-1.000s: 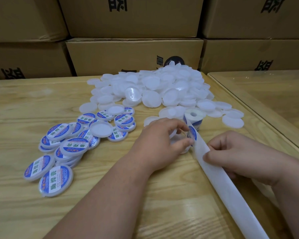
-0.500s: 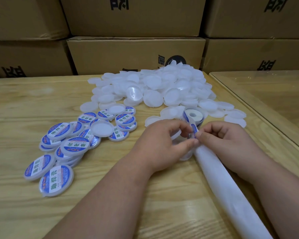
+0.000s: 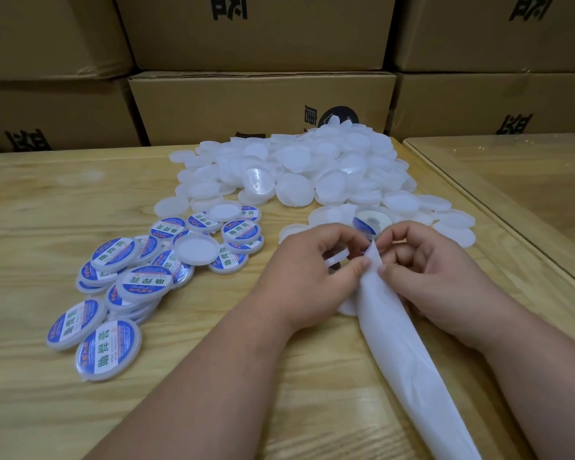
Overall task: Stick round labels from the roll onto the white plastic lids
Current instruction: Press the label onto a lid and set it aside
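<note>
A big heap of plain white plastic lids (image 3: 312, 167) lies at the back middle of the wooden table (image 3: 47, 200). To the left lies a pile of lids with blue round labels (image 3: 140, 283). The label roll (image 3: 370, 222) stands just behind my hands. Its white backing strip (image 3: 409, 366) runs from my fingertips toward the near right edge. My left hand (image 3: 309, 270) holds a white lid (image 3: 336, 258) with curled fingers, thumb touching the strip's top. My right hand (image 3: 425, 270) pinches the strip's top end. The label there is hidden by my fingers.
Brown cardboard boxes (image 3: 259, 104) are stacked along the back edge of the table. A second table with a glass top (image 3: 528, 180) adjoins on the right. One unlabelled lid (image 3: 196, 249) lies upside down among the labelled ones.
My right hand has slid up the backing strip to its top and met my left hand. The strip has bunched narrower. My left hand stays on the lid.
</note>
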`<control>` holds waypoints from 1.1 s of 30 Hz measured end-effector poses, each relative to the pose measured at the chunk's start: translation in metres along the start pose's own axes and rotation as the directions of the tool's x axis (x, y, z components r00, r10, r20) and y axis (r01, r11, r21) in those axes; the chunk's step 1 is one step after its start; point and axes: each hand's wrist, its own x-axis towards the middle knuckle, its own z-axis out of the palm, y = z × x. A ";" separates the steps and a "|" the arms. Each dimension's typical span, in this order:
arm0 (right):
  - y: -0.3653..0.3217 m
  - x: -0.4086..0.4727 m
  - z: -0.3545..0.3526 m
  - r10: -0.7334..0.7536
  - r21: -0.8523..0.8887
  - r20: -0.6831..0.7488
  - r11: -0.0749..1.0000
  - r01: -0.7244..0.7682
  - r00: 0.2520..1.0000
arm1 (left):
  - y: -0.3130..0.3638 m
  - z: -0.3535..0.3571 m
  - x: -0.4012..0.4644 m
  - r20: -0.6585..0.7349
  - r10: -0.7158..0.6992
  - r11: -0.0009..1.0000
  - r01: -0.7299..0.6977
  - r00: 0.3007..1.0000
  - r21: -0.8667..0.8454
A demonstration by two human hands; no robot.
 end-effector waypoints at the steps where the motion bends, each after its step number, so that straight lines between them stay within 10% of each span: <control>1: 0.000 0.000 -0.001 0.000 0.003 -0.002 1.000 0.000 1.000 | 0.000 -0.001 0.000 -0.011 -0.011 0.999 0.010 1.000 -0.036; 13: 0.000 0.001 -0.002 -0.010 -0.118 -0.123 0.993 -0.004 0.992 | 0.003 -0.007 0.005 -0.269 -0.226 0.931 0.127 0.936 -0.342; 22: 0.001 0.002 0.011 -0.436 -0.412 -0.258 0.857 0.310 0.862 | 0.005 -0.011 0.004 -0.211 -0.239 0.898 0.134 0.948 -0.418; 33: 0.000 0.002 0.018 -0.468 -0.378 -0.298 0.858 0.347 0.832 | 0.003 -0.010 0.003 -0.120 -0.132 0.893 0.066 0.984 -0.444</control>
